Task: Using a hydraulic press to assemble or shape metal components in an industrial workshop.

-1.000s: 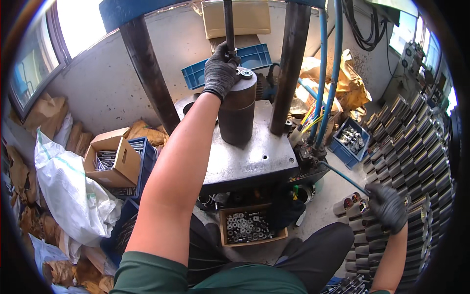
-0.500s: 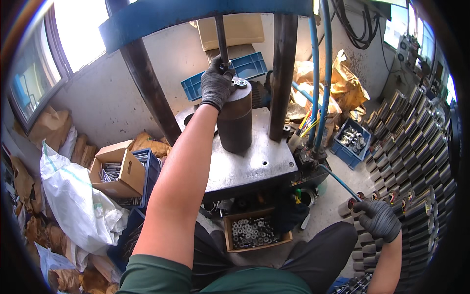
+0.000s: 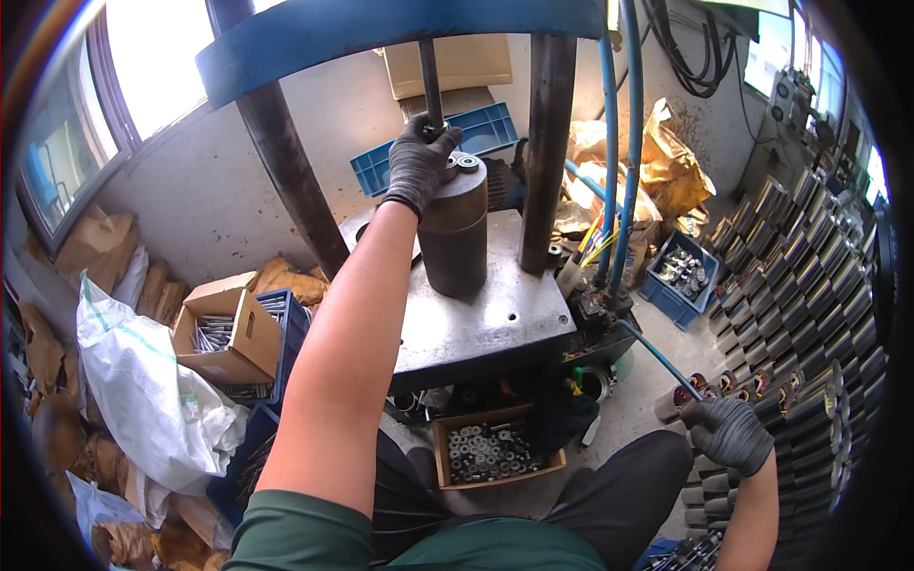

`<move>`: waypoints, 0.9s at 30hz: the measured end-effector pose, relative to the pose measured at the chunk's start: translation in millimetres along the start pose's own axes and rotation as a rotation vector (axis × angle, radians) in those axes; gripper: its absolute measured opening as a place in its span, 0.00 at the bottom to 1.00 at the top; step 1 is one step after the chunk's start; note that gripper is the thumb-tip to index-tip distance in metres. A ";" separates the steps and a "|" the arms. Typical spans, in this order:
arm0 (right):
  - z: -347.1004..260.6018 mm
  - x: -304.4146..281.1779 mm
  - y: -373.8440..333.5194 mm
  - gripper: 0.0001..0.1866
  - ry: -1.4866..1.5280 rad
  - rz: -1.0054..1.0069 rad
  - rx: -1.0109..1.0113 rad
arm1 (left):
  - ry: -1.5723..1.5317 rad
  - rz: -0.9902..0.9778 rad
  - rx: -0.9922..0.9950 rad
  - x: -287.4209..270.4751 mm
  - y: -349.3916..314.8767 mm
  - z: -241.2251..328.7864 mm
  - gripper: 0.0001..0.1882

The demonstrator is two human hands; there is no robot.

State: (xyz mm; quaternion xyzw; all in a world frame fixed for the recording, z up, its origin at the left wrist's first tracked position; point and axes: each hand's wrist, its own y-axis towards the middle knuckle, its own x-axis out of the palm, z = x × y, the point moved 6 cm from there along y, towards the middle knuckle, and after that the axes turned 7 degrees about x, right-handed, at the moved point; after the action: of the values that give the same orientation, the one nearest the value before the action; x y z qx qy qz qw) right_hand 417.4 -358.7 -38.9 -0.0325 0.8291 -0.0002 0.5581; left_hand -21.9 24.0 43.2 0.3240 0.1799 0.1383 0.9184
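My left hand (image 3: 419, 164), in a grey knit glove, is closed around the lower end of a dark vertical metal rod (image 3: 431, 81). Its fingers hide the rod's tip. Just below stands a dark steel cylinder (image 3: 454, 238) on the press table (image 3: 495, 333); two small ring bearings (image 3: 467, 164) lie on its top face, one partly covered by the glove. At the right, my gloved right hand (image 3: 731, 434) grips the end of a long thin blue lever (image 3: 659, 356), which slants down from the base of the press.
Dark steel posts (image 3: 547, 152) and a blue crossbeam (image 3: 400, 38) frame the press. Below its table is a box of small metal rings (image 3: 440, 457). Stacked metal cylinders (image 3: 781, 276) fill the right; a carton of rods (image 3: 249, 338) and a white sack (image 3: 143, 381) stand left.
My right hand and the lever's end have dropped slightly. My left hand stays at the rod. The whole view has shifted a little.
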 end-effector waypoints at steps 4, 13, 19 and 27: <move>6.9 6.4 -2.8 0.12 -0.073 -0.138 -0.073 | -0.269 -0.002 -0.115 3.3 0.8 -7.6 0.14; 10.7 7.4 -0.8 0.12 -0.072 -0.150 -0.082 | -0.505 -0.044 -0.120 7.6 3.9 -16.0 0.12; 2.2 -1.8 2.2 0.12 0.044 -0.059 -0.010 | -0.403 -0.081 -0.120 6.8 8.5 -23.6 0.13; 8.0 4.9 -0.8 0.11 -0.050 -0.141 -0.077 | -0.430 -0.064 -0.117 7.3 7.4 -24.2 0.13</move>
State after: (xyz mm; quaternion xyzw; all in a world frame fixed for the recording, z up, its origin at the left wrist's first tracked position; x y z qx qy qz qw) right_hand 423.1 -359.4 -46.4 -0.1123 0.8099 -0.0069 0.5757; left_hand -26.5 45.5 28.7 0.2866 -0.0183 0.0470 0.9567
